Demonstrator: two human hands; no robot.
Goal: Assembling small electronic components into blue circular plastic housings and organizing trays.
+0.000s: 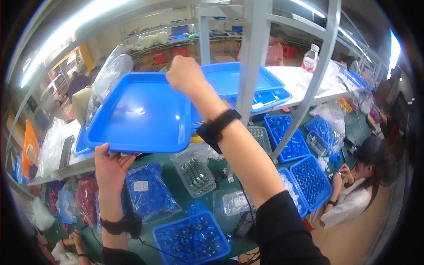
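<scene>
A shallow blue tray [143, 112] is raised at the level of the white shelf, with nothing lying in it. My left hand [112, 168] grips its near edge from below, thumb up at the rim and fingers underneath. At the tray's far right corner, my right hand [185, 76] is closed on the rim, its fingertips partly hidden. Other blue trays [260, 79] lie on the shelf to the right, partly behind my right forearm and a grey post. Both my wrists wear black bands.
Below the shelf, a green bench holds a blue bin of small parts [192, 238], a bag of blue parts [152, 190] and a clear box [194, 174]. Grey metal posts [254, 53] rise beside my right arm. A bottle [310, 59] stands on the shelf. Co-workers sit at both sides.
</scene>
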